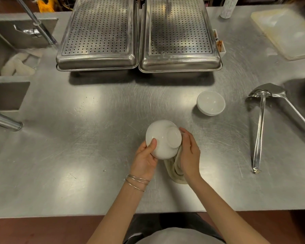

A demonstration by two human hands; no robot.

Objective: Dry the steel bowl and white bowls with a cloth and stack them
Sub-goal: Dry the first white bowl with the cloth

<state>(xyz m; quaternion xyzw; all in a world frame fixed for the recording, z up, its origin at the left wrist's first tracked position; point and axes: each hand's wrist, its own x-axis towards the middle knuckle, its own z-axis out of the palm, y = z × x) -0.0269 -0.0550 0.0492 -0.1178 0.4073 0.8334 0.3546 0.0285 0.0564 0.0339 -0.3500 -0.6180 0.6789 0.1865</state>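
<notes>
My left hand (145,158) grips a white bowl (161,138) turned bottom-up above the steel counter, thumb on its outer wall. My right hand (189,152) presses a cream cloth (174,170) against the bowl's right side; the cloth hangs down between my wrists. A second white bowl (211,102) stands upright and alone on the counter, further away and to the right. No steel bowl shows clearly in this view.
Two perforated steel trays (98,32) (180,30) sit at the back. A ladle and a spatula (260,124) lie at the right. A sink with a faucet (37,23) is at the left, a white board (287,30) at the far right.
</notes>
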